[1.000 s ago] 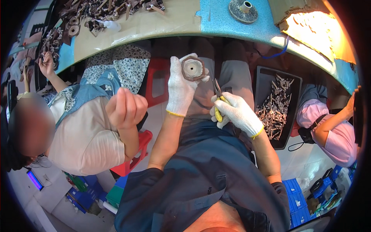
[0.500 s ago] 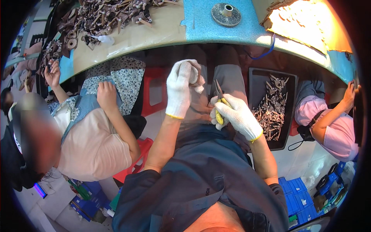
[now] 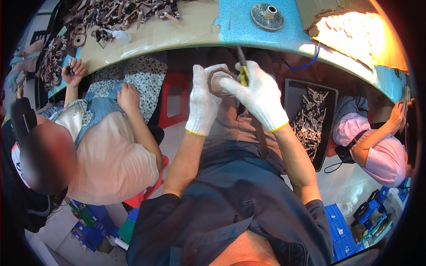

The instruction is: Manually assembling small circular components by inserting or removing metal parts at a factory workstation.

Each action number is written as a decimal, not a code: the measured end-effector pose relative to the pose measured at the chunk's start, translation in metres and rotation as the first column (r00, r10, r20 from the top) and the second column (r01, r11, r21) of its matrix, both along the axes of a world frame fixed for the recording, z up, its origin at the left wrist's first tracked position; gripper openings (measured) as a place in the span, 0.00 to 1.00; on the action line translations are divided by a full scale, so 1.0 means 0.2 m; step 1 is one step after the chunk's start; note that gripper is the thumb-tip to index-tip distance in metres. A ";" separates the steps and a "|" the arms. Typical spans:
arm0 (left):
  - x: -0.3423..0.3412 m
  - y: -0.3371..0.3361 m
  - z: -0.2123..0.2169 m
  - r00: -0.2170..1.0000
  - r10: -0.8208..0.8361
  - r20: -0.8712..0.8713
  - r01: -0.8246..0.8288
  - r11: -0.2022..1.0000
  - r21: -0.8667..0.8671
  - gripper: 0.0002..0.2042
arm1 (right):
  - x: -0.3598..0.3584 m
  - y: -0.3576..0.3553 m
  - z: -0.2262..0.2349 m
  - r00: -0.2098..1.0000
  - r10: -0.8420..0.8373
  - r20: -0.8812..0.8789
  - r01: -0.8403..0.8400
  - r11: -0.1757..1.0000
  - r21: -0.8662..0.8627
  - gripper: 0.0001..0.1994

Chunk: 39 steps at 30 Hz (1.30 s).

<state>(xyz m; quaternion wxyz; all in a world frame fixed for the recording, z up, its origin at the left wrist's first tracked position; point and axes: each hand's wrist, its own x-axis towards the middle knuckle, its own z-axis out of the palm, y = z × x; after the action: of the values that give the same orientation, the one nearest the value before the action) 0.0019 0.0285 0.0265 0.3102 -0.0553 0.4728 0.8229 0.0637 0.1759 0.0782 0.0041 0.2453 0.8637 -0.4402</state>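
White knit gloves with yellow cuffs cover both hands. My left hand grips a small brownish piece with a rounded rim in front of my lap; its exact kind is not clear. In my right hand are yellow-handled pliers, their dark jaws pointing up toward the table edge. A digit of that hand reaches left onto the brownish piece, hiding part of it.
Ahead is a table with a heap of brown parts, a white squeeze bottle and a round metal stand. A black tray of parts lies right of my legs. Co-workers sit on both sides.
My right hand has moved up and left with the pliers, bringing a digit onto the brownish piece. My left hand still grips the piece, its rounded rim now facing up.
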 end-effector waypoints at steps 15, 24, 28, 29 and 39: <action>-0.05 -0.05 -0.07 0.961 0.086 0.264 -0.137 0.974 0.179 0.23 | -0.07 -0.03 -0.16 0.945 -0.327 0.023 0.277 0.758 -0.591 0.20; -0.11 -0.17 -0.16 0.871 0.249 0.423 -0.391 0.874 0.289 0.21 | 0.17 -0.09 0.09 0.969 0.123 0.213 0.112 0.551 -0.827 0.11; -0.13 -0.17 -0.24 0.928 0.213 0.304 -0.327 0.857 0.398 0.20 | -0.10 -0.17 0.06 0.905 0.398 0.147 -0.099 0.535 -0.839 0.14; -0.14 -0.18 -0.26 0.964 0.126 0.236 -0.229 0.844 0.485 0.20 | -0.12 -0.20 0.06 0.934 0.322 0.156 -0.046 0.541 -0.840 0.15; -0.11 -0.17 -0.21 0.871 0.216 0.441 -0.438 0.749 0.497 0.18 | 0.40 -0.08 -0.10 0.972 0.146 0.184 0.121 0.362 -0.924 0.18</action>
<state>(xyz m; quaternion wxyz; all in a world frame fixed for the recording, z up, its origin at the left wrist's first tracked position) -0.0206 -0.0056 -0.0157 0.2407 -0.1890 0.1157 0.9450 0.1436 0.1599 0.0591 0.2471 0.2433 0.4583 -0.8184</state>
